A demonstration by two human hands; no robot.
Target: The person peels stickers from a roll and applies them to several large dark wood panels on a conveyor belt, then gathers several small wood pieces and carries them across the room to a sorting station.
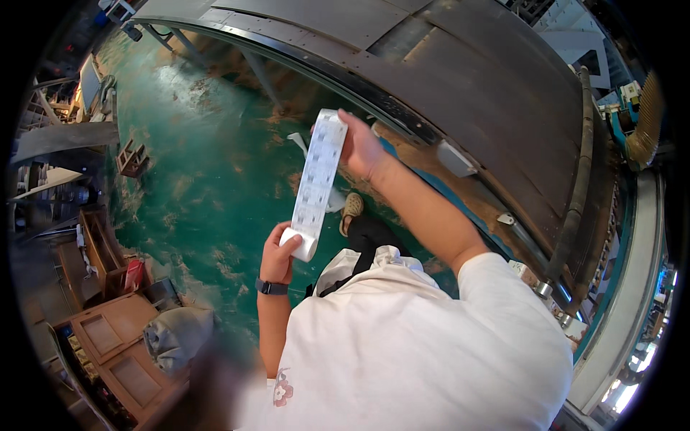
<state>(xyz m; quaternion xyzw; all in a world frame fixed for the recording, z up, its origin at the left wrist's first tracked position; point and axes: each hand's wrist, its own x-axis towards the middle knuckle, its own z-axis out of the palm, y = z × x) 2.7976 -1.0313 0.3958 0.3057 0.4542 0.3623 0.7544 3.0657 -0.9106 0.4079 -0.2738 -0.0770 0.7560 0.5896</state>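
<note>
A roll of white printed labels [318,172] is stretched between my two hands, its strip running up and slightly right. Around the rolled lower end, my left hand [277,255] is closed, with the thumb on the roll's side. My right hand [359,146] grips the upper end of the strip; its thumb lies along the top edge and the other fingers are mostly hidden behind. Rows of small dark print cover the strip's face. Behind the strip, a loose white tail [297,142] shows at its left.
A large brown-topped machine table [496,79] with a metal edge fills the upper right. Green floor [194,187] with scattered dust lies below. At the lower left are wooden panels [126,337] and a grey cloth bundle [178,336]. A small wooden frame [131,159] sits farther left.
</note>
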